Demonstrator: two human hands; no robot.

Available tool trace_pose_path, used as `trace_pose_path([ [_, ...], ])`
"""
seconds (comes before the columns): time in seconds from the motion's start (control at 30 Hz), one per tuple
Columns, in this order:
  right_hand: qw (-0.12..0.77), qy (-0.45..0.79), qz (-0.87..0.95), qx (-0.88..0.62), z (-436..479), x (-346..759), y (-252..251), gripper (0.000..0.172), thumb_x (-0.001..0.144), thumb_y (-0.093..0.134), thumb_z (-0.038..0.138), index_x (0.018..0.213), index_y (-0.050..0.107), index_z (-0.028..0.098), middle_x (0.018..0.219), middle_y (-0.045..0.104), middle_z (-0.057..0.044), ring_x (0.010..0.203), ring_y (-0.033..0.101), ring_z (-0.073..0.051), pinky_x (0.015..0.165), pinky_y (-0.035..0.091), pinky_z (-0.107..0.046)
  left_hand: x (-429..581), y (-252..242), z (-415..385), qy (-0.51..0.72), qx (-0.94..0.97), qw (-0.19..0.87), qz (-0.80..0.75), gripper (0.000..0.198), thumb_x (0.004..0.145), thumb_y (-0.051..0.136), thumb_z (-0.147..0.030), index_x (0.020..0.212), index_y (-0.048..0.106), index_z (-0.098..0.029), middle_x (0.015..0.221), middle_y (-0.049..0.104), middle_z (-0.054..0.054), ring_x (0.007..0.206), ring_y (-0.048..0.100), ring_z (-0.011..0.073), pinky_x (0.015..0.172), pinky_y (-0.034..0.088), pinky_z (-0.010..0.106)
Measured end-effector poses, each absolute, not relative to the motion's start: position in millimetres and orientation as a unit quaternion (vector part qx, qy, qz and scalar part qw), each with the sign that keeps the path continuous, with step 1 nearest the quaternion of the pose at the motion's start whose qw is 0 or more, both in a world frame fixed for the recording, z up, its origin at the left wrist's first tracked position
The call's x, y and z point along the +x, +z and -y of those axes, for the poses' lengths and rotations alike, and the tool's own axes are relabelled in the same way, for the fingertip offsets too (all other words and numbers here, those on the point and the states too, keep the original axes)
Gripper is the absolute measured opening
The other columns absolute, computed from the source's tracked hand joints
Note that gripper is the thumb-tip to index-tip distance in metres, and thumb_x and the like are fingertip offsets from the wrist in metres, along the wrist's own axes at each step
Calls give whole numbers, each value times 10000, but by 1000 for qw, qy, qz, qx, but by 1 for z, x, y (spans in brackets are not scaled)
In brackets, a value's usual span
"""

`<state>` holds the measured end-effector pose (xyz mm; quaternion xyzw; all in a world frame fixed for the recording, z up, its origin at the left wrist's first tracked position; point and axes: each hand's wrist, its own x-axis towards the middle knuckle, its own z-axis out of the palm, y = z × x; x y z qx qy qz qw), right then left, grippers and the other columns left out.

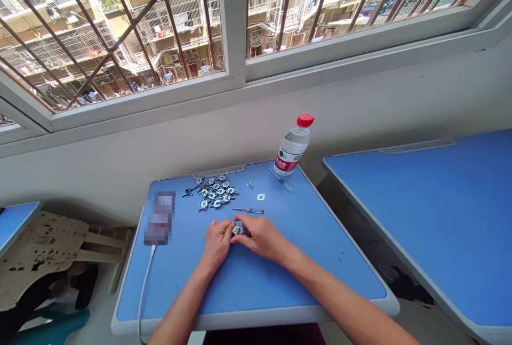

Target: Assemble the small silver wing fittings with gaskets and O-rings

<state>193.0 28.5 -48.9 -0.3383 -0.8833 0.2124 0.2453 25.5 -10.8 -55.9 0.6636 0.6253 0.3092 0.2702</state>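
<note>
Both hands meet over the middle of the blue desk [256, 286]. A small metal part [237, 230] with a flat plate is held between them. My left hand [218, 238] pinches its left side with closed fingers. My right hand [258, 235] curls thumb and index finger round its right side. Just beyond the hands lies a small screwdriver [248, 210]. A pile of similar metal parts [216, 191] sits farther back to the left. One loose part [250, 185] and a flat metal plate [261, 197] lie right of the pile.
A water bottle [293, 147] with a red cap stands at the desk's back right, a pen [280, 179] beside it. At the left edge lies a blurred phone [160, 218] with a white cable [144, 286]. Another blue desk [432, 201] stands to the right, beyond a gap.
</note>
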Motion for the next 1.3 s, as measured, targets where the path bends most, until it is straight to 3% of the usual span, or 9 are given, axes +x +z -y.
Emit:
trace_pose_path([
  [0.2, 282, 276, 859, -326, -35, 195, -48, 373, 896, 646, 476, 1066, 620, 145, 702, 671, -27, 592, 599, -163, 557, 396, -258, 25, -57, 9, 310, 669, 268, -621, 462, 970, 297, -464, 597, 407, -213, 560, 477, -25, 577, 412, 149, 680, 358, 287],
  [0.37, 242, 377, 836, -316, -39, 201, -35, 458, 848, 696, 453, 1183, 603, 156, 668, 622, 23, 585, 557, -141, 553, 409, -237, 25, -57, 7, 316, 675, 261, -614, 459, 976, 288, -461, 604, 398, -216, 556, 464, -32, 565, 421, 147, 673, 366, 283],
  [0.47, 225, 353, 837, -352, -36, 200, -31, 452, 829, 712, 421, 1174, 609, 147, 638, 616, 21, 569, 558, -153, 551, 396, -250, 26, -57, 7, 323, 670, 249, -620, 431, 976, 285, -434, 612, 370, -219, 560, 445, -35, 562, 408, 149, 660, 349, 281],
  [0.57, 220, 290, 849, -384, -32, 197, -31, 245, 858, 668, 401, 953, 653, 176, 636, 630, 0, 570, 565, -165, 543, 349, -262, 27, -57, 8, 331, 665, 235, -627, 411, 972, 287, -416, 614, 341, -223, 562, 431, -32, 564, 389, 154, 647, 335, 282],
  [0.7, 217, 234, 855, -408, -29, 195, -33, 265, 881, 625, 398, 717, 572, 196, 636, 628, -10, 567, 558, -165, 527, 292, -265, 29, -57, 9, 337, 663, 221, -632, 391, 972, 297, -399, 624, 346, -228, 574, 442, -24, 580, 394, 161, 645, 337, 284],
  [1.0, 209, 242, 865, -387, -28, 196, -27, 145, 865, 600, 261, 751, 536, 197, 682, 631, -9, 603, 562, -167, 552, 316, -265, 27, -57, 7, 330, 672, 221, -625, 420, 984, 270, -426, 634, 393, -228, 591, 482, -5, 600, 431, 171, 631, 348, 282],
  [1.3, 179, 234, 902, -314, -35, 206, -27, 198, 966, 464, 254, 781, 518, 210, 764, 652, -38, 642, 574, -185, 575, 356, -287, 23, -58, 7, 329, 673, 224, -623, 474, 992, 274, -478, 613, 413, -228, 571, 489, -4, 597, 442, 178, 622, 362, 289],
])
